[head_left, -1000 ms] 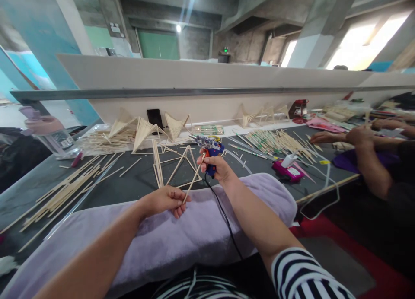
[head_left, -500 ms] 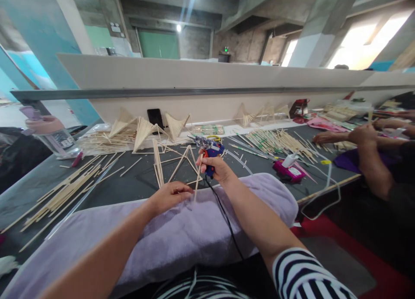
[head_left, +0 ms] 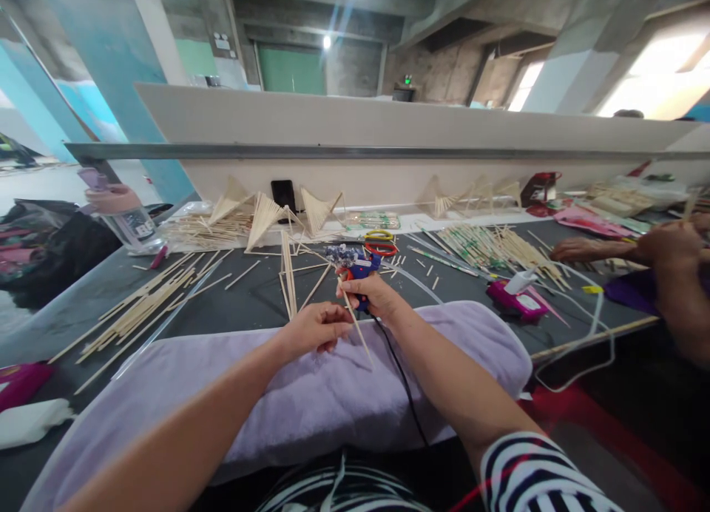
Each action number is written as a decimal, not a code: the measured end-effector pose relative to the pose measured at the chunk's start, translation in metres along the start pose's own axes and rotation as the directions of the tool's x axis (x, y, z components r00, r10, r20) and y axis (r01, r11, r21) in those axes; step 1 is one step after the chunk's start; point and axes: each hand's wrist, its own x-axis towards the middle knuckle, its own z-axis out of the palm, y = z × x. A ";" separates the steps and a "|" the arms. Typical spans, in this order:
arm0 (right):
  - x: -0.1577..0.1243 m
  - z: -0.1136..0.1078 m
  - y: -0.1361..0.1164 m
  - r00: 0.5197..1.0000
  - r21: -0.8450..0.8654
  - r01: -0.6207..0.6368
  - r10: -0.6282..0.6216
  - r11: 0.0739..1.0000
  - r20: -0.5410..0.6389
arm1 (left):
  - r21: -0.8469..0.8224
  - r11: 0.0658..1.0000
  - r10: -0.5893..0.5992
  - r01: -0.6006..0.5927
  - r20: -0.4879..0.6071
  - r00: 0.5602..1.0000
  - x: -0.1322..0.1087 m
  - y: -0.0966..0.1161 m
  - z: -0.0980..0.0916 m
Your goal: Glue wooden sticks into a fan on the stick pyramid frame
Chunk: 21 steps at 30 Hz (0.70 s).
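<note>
My right hand (head_left: pixel 369 294) is wrapped round a blue glue gun (head_left: pixel 364 263), whose front end is covered in a crumpled silvery material. A thin wooden stick (head_left: pixel 362 338) is also pinched in the fingers of that hand, slanting down to the right over the lilac cloth. Close beside the stick is my left hand (head_left: pixel 316 328), its fingers bent and apart; whether a fingertip touches the stick I cannot tell. Beyond my left hand stands a frame of joined sticks (head_left: pixel 288 275), partly hidden by the hands.
Loose sticks (head_left: pixel 127 308) lie at left near a bottle (head_left: pixel 119 216). Fan-shaped stick models (head_left: pixel 263 220) and a phone (head_left: pixel 283 197) stand by the partition. Scissors (head_left: pixel 380 243) lie behind the glue gun. A magenta box (head_left: pixel 515 301) and another person's hands (head_left: pixel 668 246) are at right. Lilac cloth (head_left: pixel 444 364) covers the front edge.
The stick's lower end has swung to the right. My left hand has lifted off the cloth and its fingers have curled. The view has turned slightly left.
</note>
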 end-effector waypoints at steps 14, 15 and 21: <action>0.002 0.002 0.009 0.997 -0.035 -0.043 0.045 0.998 0.061 | -0.289 0.933 0.104 -0.213 -0.350 0.931 0.006 0.008 -0.008; 0.002 0.002 0.010 0.997 -0.041 -0.045 0.048 0.998 0.068 | -0.278 0.938 0.101 -0.209 -0.359 0.928 0.006 0.007 -0.008; 0.002 0.002 0.009 0.984 -0.113 -0.072 0.089 0.991 0.157 | -0.142 0.976 0.101 -0.164 -0.368 0.924 0.002 0.011 -0.014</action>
